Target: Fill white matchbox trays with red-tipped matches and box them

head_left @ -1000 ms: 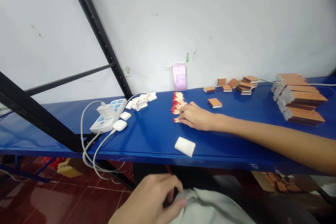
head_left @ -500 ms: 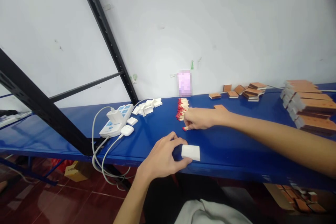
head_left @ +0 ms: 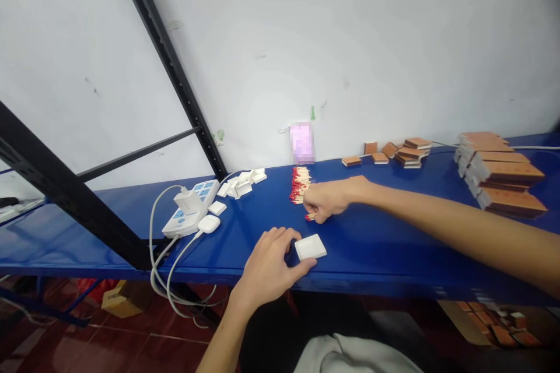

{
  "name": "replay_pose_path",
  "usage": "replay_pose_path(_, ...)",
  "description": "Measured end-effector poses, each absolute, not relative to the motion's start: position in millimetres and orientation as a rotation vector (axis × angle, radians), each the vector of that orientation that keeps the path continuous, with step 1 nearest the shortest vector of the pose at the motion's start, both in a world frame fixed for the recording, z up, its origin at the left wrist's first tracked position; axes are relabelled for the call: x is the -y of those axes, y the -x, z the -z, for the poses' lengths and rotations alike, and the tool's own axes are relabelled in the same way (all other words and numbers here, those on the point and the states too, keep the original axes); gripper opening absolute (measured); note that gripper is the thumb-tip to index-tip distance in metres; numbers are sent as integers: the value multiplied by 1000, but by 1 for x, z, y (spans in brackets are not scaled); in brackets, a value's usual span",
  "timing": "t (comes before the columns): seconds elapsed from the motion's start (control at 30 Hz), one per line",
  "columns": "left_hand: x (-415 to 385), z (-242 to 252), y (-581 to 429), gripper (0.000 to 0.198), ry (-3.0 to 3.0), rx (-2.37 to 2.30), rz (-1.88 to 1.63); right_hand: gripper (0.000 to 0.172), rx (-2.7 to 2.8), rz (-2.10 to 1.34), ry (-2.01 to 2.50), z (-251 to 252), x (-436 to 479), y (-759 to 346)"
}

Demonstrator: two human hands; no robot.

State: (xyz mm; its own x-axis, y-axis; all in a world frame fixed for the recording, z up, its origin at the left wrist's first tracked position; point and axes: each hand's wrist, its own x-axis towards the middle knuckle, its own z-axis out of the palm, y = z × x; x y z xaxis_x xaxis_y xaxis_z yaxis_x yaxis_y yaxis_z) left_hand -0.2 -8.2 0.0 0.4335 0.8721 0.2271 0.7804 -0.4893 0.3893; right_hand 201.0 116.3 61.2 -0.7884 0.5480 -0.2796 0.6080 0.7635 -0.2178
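White tray [head_left: 310, 246]: near the front edge of the blue table [head_left: 394, 256], turned slightly since half a second ago.
Left hand [head_left: 271, 265]: up from our lap; thumb and fingers now clasp the tray's sides.
Right hand [head_left: 326, 201]: no longer flat; fingers pinched shut on a few matches [head_left: 310, 217], drawn off the match pile [head_left: 298, 182].
Reading: we hold tray and matches, one in each hand, just apart.

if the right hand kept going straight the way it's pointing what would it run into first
Most likely the pile of red-tipped matches, lying just beyond the right hand and its knuckles, though depth is hard to judge here.
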Motion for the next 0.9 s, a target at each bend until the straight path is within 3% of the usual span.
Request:
replay_pose_path(0.33, 0, 3, 5, 27, -2338, -1498, -692, 14, -2797, 400, -876, -57, -121, -203)
replay_pose_path(0.7, 1, 0, 7, 30, -2347, -1458, -708, 16, -2658, 656, -871, -53, -126, -208)
replay_pose_path(0.9, 1, 0, 6, 29, -2340, -1458, -718, 15, -2721, 628, -831, -51, -127, -208)
